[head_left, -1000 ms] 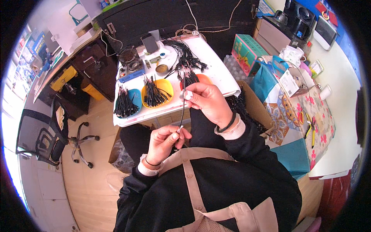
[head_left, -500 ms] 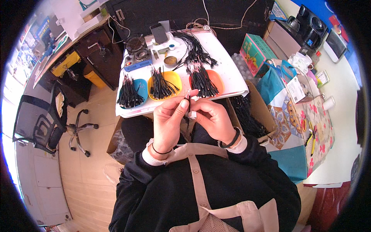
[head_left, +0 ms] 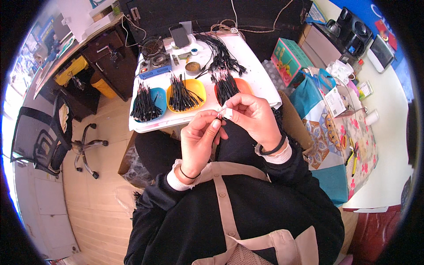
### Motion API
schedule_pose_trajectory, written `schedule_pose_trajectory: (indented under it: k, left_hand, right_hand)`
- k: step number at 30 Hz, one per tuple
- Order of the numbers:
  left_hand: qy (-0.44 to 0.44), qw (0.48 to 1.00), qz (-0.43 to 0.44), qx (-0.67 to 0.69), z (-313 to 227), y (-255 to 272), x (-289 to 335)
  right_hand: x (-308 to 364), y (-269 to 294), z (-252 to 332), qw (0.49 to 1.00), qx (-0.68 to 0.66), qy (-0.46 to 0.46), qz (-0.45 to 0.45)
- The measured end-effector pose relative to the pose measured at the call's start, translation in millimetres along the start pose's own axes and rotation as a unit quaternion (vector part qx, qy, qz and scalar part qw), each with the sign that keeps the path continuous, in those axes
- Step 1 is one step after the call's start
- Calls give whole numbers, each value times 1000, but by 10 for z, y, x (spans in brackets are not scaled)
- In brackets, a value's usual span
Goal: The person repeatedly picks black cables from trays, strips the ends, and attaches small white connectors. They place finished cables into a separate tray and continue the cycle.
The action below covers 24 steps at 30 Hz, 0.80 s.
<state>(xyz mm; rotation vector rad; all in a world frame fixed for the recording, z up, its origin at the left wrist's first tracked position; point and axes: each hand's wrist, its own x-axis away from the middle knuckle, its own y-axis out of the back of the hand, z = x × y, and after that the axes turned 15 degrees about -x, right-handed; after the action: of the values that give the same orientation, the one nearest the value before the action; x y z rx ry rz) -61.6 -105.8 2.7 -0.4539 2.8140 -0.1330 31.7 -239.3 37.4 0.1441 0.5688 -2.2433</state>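
Observation:
Just in front of the table edge, my left hand [head_left: 199, 139] pinches a thin black cable with reddish wire ends [head_left: 218, 115] between thumb and fingers. My right hand [head_left: 252, 118] is closed at the same wire ends, fingertips together; its thumb and a finger carry white wraps. Most of the cable is hidden by my hands. Beyond them, bundles of short black cables [head_left: 145, 102] with pinkish stripped ends lie in a blue tray [head_left: 163, 98], a yellow tray [head_left: 201, 88] and an orange tray [head_left: 245, 85].
On the white table [head_left: 247, 55] stand a blue device with a round fan [head_left: 154, 59], a small round tin [head_left: 193, 68], a phone [head_left: 179, 36] and more black cables [head_left: 223, 55]. Cardboard boxes flank my knees. A patterned bag [head_left: 329, 137] is at right, an office chair [head_left: 48, 132] at left.
My right hand has risen and turned, its fingertips now over the wire ends. My left hand has shifted slightly down, still pinching the cable. The view has moved a little.

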Motion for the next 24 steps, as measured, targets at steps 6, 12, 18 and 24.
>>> schedule_pose_trajectory:
  k: [6,12,18,24]
  left_hand:
    - [144,972,91,164,-128,41,27]
    - [104,980,49,162,-102,41,21]
    - [117,980,65,148,-100,32,39]
    - [142,975,88,145,-112,62,53]
  right_hand:
    - [21,45,47,999,-7,-33,24]
    - [97,59,-35,999,15,25,26]
    - [68,131,-125,992,-119,-49,11]
    - [31,93,-66,991,-114,-56,40]
